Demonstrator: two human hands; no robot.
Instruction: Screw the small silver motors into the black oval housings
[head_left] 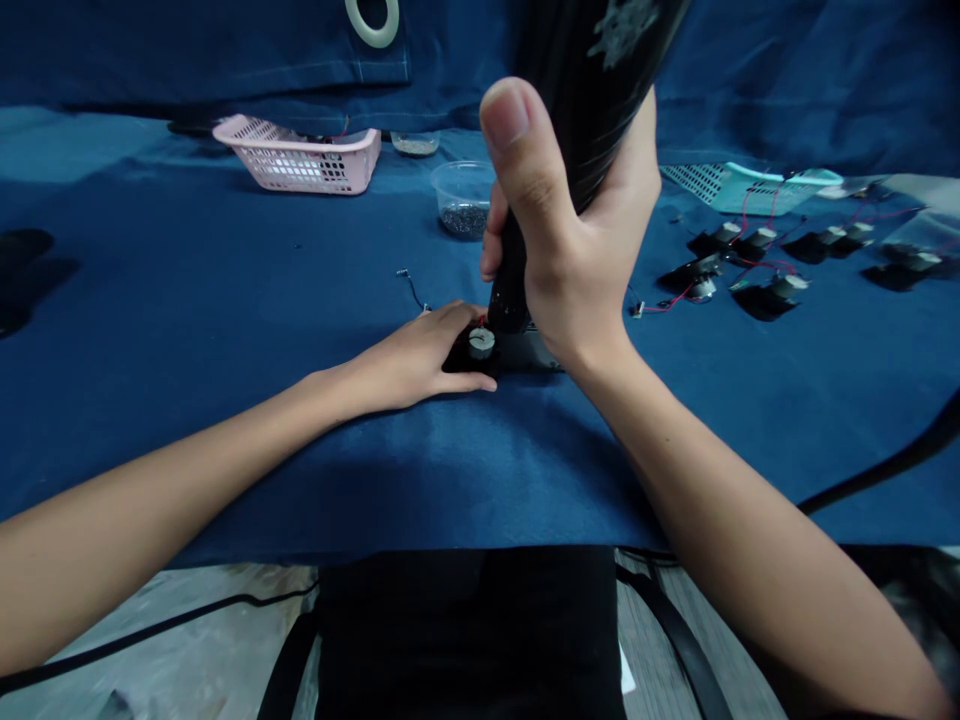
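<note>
At the middle of the blue cloth (225, 300), a small black part (478, 347) with a silver cap is lying, and the left hand (424, 350) is closing around it and pinning it down. A black power screwdriver (512, 270) is standing tip-down on it, with the right hand (570, 230) gripping it tightly. Similar parts (772, 290) are lying well apart at the right, and a clear cup (463, 200) is sitting behind.

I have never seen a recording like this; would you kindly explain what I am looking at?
This one picture comes from a camera worn on a person's head, looking down at their two bare hands over a blue cloth. The right hand grips a black tool, tip pointing down at a small black part with a silver cap, which the left hand steadies. Farther back lie a pink basket, a clear cup of dark bits, a turquoise tray and more wired parts.
</note>
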